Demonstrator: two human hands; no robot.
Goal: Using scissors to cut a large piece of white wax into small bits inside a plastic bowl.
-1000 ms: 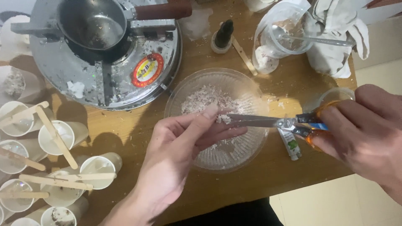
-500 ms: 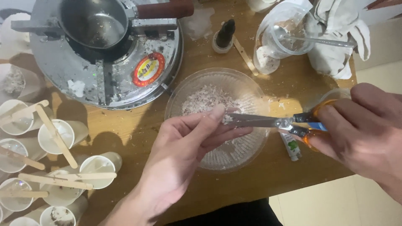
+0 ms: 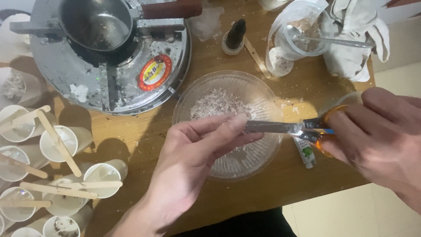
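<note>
fingers (image 3: 228,125) of left hand (image 3: 193,162) now cover scissors (image 3: 285,128) tips.

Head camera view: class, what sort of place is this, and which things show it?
Probably a home craft table for melting and pouring: a small pot on a metal burner, cups with wooden sticks, and a glass bowl of shavings.

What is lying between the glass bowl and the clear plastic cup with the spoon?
In the head view, between the glass bowl and the clear plastic cup lie a flat wooden stick and crumbs on the wooden table.
</note>
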